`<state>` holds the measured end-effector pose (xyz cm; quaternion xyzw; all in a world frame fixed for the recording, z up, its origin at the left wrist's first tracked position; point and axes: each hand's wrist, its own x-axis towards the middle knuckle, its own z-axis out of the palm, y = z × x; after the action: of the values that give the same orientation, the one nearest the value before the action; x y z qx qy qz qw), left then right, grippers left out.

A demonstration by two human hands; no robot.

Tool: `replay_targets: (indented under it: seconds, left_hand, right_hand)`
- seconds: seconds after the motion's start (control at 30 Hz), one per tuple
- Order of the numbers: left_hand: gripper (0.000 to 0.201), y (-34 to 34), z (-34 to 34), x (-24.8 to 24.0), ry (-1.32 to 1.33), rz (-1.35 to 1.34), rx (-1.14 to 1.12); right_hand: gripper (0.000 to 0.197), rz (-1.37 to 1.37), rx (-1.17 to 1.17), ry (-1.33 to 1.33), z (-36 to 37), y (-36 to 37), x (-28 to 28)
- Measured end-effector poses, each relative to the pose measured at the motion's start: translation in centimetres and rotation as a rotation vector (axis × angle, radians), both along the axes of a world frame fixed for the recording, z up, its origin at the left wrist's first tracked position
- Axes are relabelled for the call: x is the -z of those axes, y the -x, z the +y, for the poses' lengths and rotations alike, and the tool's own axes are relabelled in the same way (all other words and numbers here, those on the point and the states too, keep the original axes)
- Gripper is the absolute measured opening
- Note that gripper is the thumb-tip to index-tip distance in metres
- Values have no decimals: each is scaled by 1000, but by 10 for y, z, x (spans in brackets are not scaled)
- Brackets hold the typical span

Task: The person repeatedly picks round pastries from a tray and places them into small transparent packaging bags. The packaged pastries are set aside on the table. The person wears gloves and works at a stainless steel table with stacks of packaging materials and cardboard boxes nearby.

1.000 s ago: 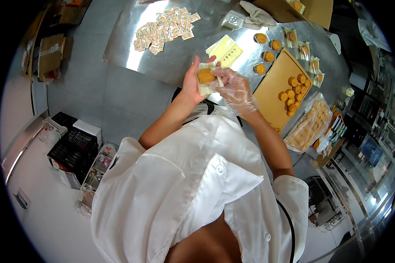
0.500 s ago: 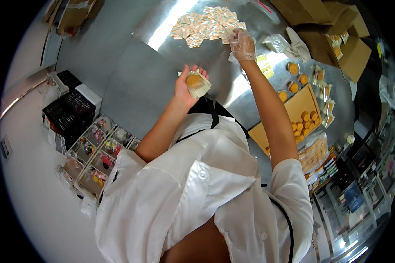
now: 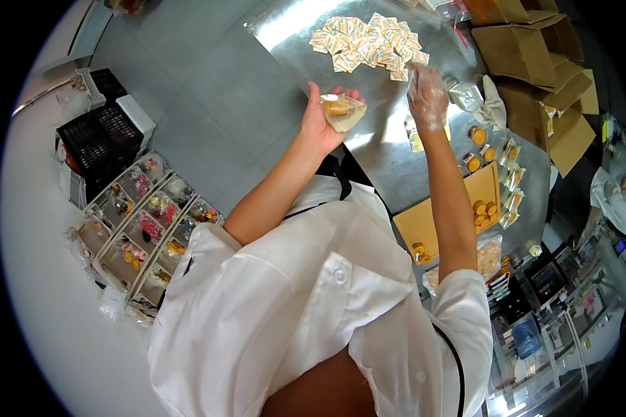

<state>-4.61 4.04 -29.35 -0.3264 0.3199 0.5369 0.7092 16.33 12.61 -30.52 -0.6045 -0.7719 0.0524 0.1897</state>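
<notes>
My left hand [image 3: 318, 127], bare and palm up, holds a clear bag [image 3: 346, 119] with a round golden pastry [image 3: 337, 106] inside. A small white spot shows on top of the pastry. My right hand [image 3: 428, 99], in a clear plastic glove, is curled at the near right edge of a pile of small white-and-orange sachets [image 3: 368, 45] on the metal table. Motion blurs its fingers, and whatever they pinch cannot be made out. Partly under the right wrist lies a yellowish flat packet [image 3: 414, 133].
Right of my right arm stand loose pastries [image 3: 478, 135], bagged pastries [image 3: 515, 178] and a tan tray [image 3: 466, 186] with more pastries. Cardboard boxes [image 3: 528, 55] and a white cloth [image 3: 491, 104] lie at the far right. Divided bins [image 3: 135, 254] and black crates [image 3: 104, 128] are at left.
The table and its contents have shifted right in view. My right hand has drawn back from the sachet pile toward me. My left hand, still holding the bagged pastry, has moved right and slightly up.
</notes>
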Motion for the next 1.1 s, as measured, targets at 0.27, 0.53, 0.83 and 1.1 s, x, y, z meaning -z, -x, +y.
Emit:
replay_targets:
  seconds: [0.27,0.53,0.83,1.1]
  left_hand:
    - [66,-43,21,-37,-87,-104,149]
    - [69,-101,13,-49,-116,-191,317]
    - [69,-181,-28,-31,-286,118,733]
    - [58,-279,-69,-24,-668,367,1196]
  right_hand:
    - [32,100,-450,111,-90,12,-160]
    - [39,-85,-158,159,-122,-12,-155]
    - [33,1396,826,753,-190,-56,-139]
    - [24,1495,1335,478,-248,-211,-77]
